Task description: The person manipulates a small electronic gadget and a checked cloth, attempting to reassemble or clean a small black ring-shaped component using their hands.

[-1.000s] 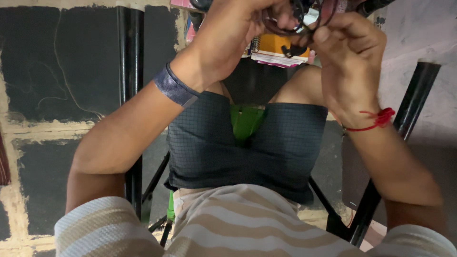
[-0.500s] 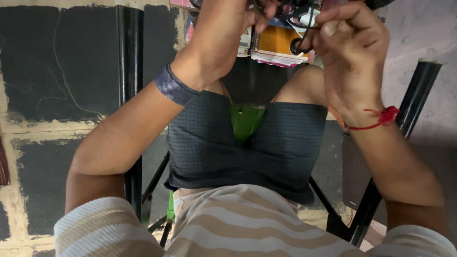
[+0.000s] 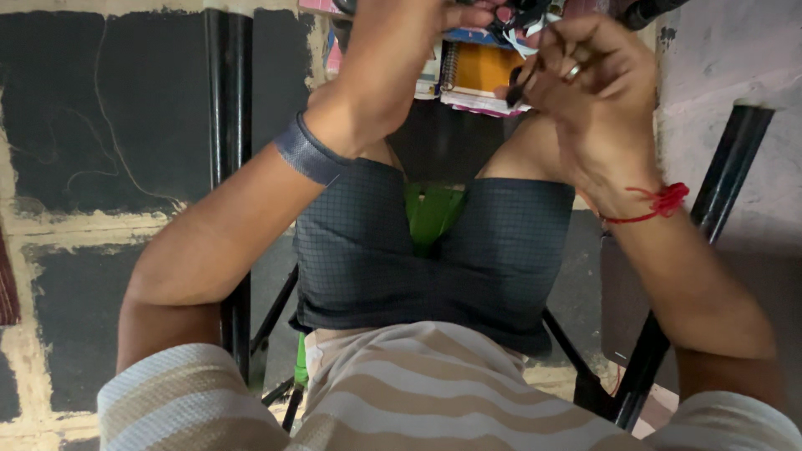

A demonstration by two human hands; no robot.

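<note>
I sit on a green stool [image 3: 433, 213] and hold both hands up at the top of the head view. My left hand [image 3: 401, 50], a dark band on its wrist, is closed around a small dark object with wires [image 3: 522, 15] that is mostly cut off by the frame's top edge. My right hand [image 3: 585, 79], with a ring and a red thread at the wrist, pinches a thin dark tool or wire end [image 3: 520, 83] right beside that object. What the object is cannot be made out.
An orange spiral notebook [image 3: 480, 75] and other books lie on the floor beyond my knees. Black metal table legs stand at left [image 3: 227, 125] and right [image 3: 718, 192]. The floor is dark tile with pale, worn joints [image 3: 92, 221].
Both hands have risen slightly toward the top edge. My right hand has shifted its fingers on the thin dark piece, staying close to the left hand.
</note>
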